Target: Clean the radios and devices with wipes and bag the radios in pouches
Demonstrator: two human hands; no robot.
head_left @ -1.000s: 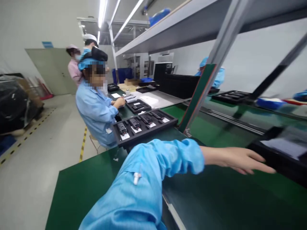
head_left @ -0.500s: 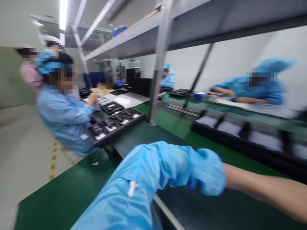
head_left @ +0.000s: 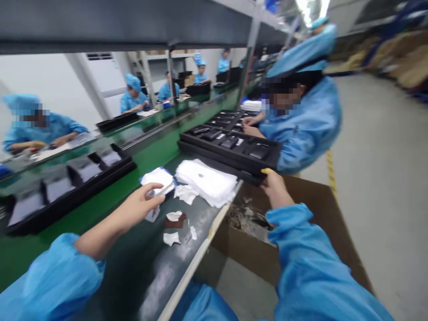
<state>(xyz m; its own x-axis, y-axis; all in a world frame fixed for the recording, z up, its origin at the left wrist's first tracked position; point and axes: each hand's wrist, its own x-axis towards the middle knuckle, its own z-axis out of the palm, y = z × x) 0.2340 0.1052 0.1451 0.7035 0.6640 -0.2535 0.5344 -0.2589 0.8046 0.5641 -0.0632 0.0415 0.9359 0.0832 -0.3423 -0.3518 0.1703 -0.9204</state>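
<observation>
My left hand [head_left: 142, 204] reaches over the workbench, fingers curved and apart, with nothing visible in it. Just beyond its fingertips is a small stack of white cloths [head_left: 158, 177] with blue at its edges. My right hand [head_left: 277, 189], with yellow on one fingertip, grips the near corner of a black tray [head_left: 214, 149]. Several dark box-shaped devices [head_left: 230, 141] lie in the tray's compartments. A larger pile of white cloths [head_left: 209, 180] is between my hands. Nearer me lie white scraps [head_left: 171, 239] and a brown piece [head_left: 175, 220].
A co-worker [head_left: 304, 120] sits behind the tray, hands at its far end. Below my right arm is an open cardboard box [head_left: 247, 247]. A compartmented black tray [head_left: 72, 196] stands to the left. A grey shelf [head_left: 133, 22] hangs overhead; more people work across the bench.
My view has swung right, from the left end of the bench to the cloths and the co-worker on the right. Both my hands are now visible, the right one on the black tray.
</observation>
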